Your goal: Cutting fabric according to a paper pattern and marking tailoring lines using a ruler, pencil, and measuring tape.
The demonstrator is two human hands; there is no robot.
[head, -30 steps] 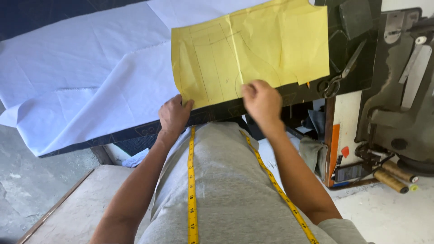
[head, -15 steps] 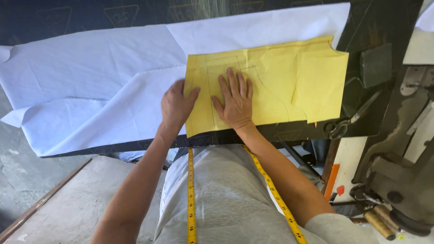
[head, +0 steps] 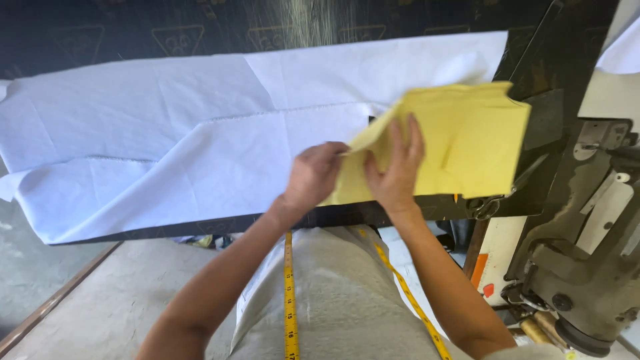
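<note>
Both hands are on the yellow paper pattern piece (head: 460,143), lifted and tilted above the right end of the dark worktop (head: 167,20), right next to the white fabric (head: 200,147) spread flat there. Left hand (head: 312,177) has its fingers closed, pinching the near left corner; right hand (head: 395,175) is spread flat against the sheet with fingers splayed, propping it more than gripping. Looks light and thin, stiff enough to hold its shape but floppy at the free edge, so it probably creases or tears easily. Grab it by the edges or corners, ideally two points, since one hand would let it sag
</note>
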